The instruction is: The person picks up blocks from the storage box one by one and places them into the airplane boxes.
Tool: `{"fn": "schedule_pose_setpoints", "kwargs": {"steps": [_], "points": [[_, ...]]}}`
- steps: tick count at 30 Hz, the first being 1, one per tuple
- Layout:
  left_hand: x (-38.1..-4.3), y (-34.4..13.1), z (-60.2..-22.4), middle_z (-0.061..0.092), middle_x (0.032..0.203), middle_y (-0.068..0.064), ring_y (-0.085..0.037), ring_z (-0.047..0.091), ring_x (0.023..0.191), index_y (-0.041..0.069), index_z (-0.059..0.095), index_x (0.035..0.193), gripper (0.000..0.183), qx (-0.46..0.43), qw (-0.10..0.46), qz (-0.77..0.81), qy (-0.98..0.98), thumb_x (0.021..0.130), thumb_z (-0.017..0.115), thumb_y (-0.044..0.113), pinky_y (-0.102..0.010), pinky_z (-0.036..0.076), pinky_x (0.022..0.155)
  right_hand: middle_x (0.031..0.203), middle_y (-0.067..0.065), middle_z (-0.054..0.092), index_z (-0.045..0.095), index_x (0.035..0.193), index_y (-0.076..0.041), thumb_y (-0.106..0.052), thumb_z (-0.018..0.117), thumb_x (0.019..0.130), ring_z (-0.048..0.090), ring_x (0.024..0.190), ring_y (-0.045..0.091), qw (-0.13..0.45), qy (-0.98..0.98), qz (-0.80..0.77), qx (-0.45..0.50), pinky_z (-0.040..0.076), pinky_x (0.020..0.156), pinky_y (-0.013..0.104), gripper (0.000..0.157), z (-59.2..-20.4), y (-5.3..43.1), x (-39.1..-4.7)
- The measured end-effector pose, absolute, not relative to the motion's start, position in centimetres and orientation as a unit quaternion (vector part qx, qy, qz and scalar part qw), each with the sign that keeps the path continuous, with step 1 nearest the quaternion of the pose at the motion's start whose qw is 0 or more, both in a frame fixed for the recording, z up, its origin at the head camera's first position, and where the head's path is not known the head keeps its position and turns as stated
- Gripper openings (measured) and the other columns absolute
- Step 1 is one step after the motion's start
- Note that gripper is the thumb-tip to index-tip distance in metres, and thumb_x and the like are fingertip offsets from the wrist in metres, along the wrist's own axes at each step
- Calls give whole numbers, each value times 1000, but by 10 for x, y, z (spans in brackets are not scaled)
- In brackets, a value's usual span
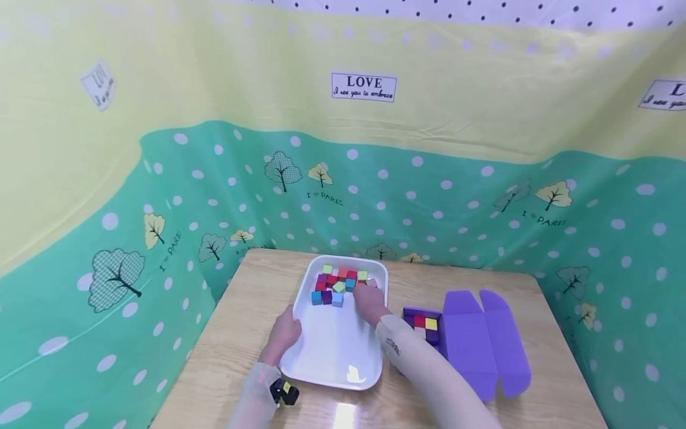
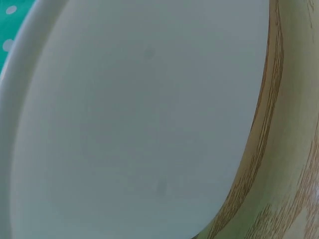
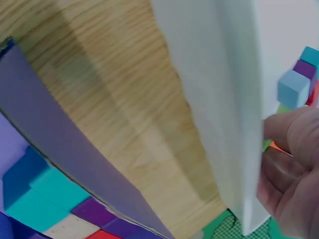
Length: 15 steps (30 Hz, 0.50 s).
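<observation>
Beside cubes, right grip (contents unclear)

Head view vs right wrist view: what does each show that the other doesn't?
Head only: the left hand at the white tray's rim, the yellow block in the purple box, and the LOVE label.

Right wrist only: teal blocks in that box, and a close look at the right hand's bent fingers.

Both: right hand, tray, box, wooden table, green curtain.
</observation>
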<state>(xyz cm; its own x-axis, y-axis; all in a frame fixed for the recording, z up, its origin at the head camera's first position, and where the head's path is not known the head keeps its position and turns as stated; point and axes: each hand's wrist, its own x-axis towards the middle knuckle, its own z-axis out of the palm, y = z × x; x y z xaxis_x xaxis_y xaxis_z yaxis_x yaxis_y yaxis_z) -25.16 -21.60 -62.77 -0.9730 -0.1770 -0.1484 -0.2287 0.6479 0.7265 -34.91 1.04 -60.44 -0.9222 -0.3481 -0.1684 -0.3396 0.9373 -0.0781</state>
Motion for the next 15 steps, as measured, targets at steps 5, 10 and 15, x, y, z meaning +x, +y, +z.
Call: {"fn": "schedule_pose_setpoints", "kwargs": {"steps": [5, 10, 15], "points": [[-249, -214, -628, 50, 119, -19, -34, 51, 103, 6, 35, 132, 45, -103, 39, 399, 910, 87, 39, 6, -47, 46, 80, 70, 0, 55, 59, 81, -17, -14, 57, 82, 50, 65, 15, 102, 978, -44, -175, 47, 65, 31, 4, -604, 18, -342], [-249, -215, -624, 50, 118, -22, -36, 51, 103, 3, 35, 130, 45, -105, 26, 382, 918, 86, 40, 5, -48, 45, 81, 71, -5, 54, 61, 87, -16, -9, 65, 72, 49, 69, 15, 95, 970, -73, -209, 46, 61, 29, 18, -586, 22, -339], [-253, -219, -627, 49, 118, -25, -38, 49, 104, -1, 34, 130, 45, -96, 27, 367, 925, 86, 40, 6, -49, 44, 82, 70, -6, 52, 56, 88, -17, -8, 69, 67, 49, 62, 13, 118, 959, -127, -223, 43, 52, 23, 26, -555, 35, -329]]}}
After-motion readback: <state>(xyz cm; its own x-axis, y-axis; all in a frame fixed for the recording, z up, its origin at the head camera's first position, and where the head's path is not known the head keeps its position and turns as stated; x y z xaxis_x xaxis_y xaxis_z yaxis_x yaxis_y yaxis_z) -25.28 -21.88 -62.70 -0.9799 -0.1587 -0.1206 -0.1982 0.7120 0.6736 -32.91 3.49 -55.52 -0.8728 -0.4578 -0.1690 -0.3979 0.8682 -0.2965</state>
